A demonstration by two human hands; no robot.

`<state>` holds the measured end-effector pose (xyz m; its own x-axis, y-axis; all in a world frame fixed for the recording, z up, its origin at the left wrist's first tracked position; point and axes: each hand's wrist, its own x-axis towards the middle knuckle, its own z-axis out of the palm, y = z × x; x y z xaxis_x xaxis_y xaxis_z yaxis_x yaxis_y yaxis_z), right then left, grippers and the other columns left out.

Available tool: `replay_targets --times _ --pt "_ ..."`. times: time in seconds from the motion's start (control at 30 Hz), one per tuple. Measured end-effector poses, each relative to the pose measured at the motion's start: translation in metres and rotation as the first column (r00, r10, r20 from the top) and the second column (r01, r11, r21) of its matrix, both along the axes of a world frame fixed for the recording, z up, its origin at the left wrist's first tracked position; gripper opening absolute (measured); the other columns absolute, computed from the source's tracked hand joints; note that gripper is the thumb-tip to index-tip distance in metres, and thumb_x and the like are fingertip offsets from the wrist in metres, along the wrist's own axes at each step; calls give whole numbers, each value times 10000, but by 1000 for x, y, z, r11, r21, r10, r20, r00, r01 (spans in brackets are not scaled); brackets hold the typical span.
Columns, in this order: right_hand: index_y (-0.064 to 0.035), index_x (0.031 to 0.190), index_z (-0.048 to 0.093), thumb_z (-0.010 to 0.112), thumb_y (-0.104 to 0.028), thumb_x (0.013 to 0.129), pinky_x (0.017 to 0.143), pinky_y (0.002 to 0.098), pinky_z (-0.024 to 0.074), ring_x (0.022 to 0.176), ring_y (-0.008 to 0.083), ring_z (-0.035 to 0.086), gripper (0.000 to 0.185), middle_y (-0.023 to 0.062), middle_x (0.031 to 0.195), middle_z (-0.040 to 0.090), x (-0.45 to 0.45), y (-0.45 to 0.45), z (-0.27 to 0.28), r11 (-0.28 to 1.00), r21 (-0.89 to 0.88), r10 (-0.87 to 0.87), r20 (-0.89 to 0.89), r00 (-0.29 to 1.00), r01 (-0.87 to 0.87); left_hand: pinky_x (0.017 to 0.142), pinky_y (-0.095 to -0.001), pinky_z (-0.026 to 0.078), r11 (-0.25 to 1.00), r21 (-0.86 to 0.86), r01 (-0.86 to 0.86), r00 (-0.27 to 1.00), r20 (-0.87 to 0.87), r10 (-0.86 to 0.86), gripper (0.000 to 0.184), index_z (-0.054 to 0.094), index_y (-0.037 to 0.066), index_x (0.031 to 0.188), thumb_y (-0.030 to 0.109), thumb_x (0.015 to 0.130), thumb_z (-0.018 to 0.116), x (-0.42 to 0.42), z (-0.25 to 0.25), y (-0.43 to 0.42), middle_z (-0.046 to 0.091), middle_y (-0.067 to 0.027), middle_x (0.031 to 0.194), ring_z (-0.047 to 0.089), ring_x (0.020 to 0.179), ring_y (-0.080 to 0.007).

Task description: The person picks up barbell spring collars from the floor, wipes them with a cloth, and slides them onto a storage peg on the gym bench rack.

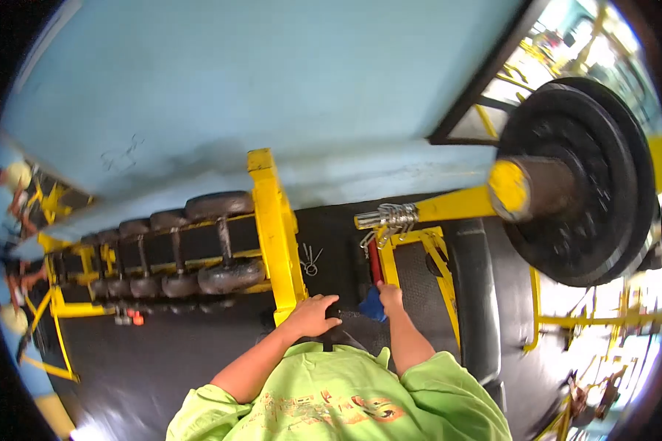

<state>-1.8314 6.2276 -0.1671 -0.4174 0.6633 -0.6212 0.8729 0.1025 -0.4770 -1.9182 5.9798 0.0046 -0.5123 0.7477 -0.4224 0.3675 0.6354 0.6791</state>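
My left hand (312,316) is beside the lower end of a yellow rack post (276,228), with thumb and fingers apart and nothing in it. A blue cloth (372,304) hangs in my right hand (391,295), whose fingers are closed around it. Just above that hand is a long red bar-like piece (375,262), close to the yellow bench frame (388,257); I cannot tell whether the hand touches it. Several metal spring clips (399,215) hang on a yellow peg above. Another spring clip (311,268) lies on the dark floor between the rack and the bench.
On the left, a yellow rack holds a row of black dumbbells (230,278). Large black weight plates (588,184) sit on a bar at the right, above a black padded bench (474,294). Behind is a blue wall (272,88) with a dark-framed mirror (493,110).
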Motion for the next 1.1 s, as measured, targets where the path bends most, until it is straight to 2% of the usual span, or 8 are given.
replay_targets --times 0.13,0.2,0.23,0.3,0.53,0.67,0.87,1.1 --pt "13 936 661 651 -342 837 714 365 490 794 233 640 368 147 903 665 63 -53 -11 878 -316 -426 -173 888 360 966 -436 404 995 69 76 996 36 -79 709 391 74 1342 377 766 672 -12 -1 -6 497 -224 1255 489 1152 -376" --pt "8 949 663 692 -315 808 706 359 488 788 210 622 353 126 893 660 92 -78 -15 951 -183 -296 -306 905 249 994 -428 385 985 22 173 984 29 -173 767 351 65 1364 390 756 685 -18 -1 -8 473 -239 1286 473 1177 -378" --pt "13 959 660 708 -293 798 704 339 481 794 197 598 348 119 896 652 86 -93 36 746 -360 -633 -122 765 560 994 -428 385 966 20 257 966 11 -257 767 351 65 1364 390 756 685 -23 1 -8 473 -239 1286 473 1177 -378" --pt "14 954 659 707 -291 800 704 331 479 791 189 589 345 113 893 649 101 -115 38 663 -364 -735 -155 660 654 995 -423 386 927 -10 376 925 -46 -376 787 354 67 1364 402 741 700 -28 3 -8 461 -236 1296 465 1188 -374" --pt "-31 895 624 707 -266 813 642 316 497 700 152 578 262 65 809 613 151 -190 40 216 -610 -968 -235 86 763 1020 -426 352 819 -35 572 815 -81 -573 818 360 37 1349 379 708 735 -24 -15 24 417 -249 1294 427 1201 -386" --pt "-16 866 615 708 -221 808 607 278 482 654 116 562 232 44 755 608 168 -226 32 126 -645 -958 -275 -75 754 1040 -440 316 906 88 413 877 -304 -371 801 343 -50 1317 310 717 733 -30 -28 67 387 -279 1295 368 1225 -411" --pt "-32 835 621 702 -198 800 611 254 444 657 93 525 188 11 731 589 175 -260 -34 -7 -584 -982 -150 -117 812 1061 -490 259 932 -240 272 671 -647 -362 890 265 -21 1386 425 738 680 -79 -51 149 267 -213 1445 280 1322 -366" --pt "-24 838 637 695 -175 777 649 265 458 702 108 558 173 29 768 621 136 -222 -53 148 -678 -986 -158 55 719 1052 -564 189 827 -549 116 586 -635 -504 949 152 47 1449 432 745 659 -103 -104 200 95 -113 1532 140 1395 -299"
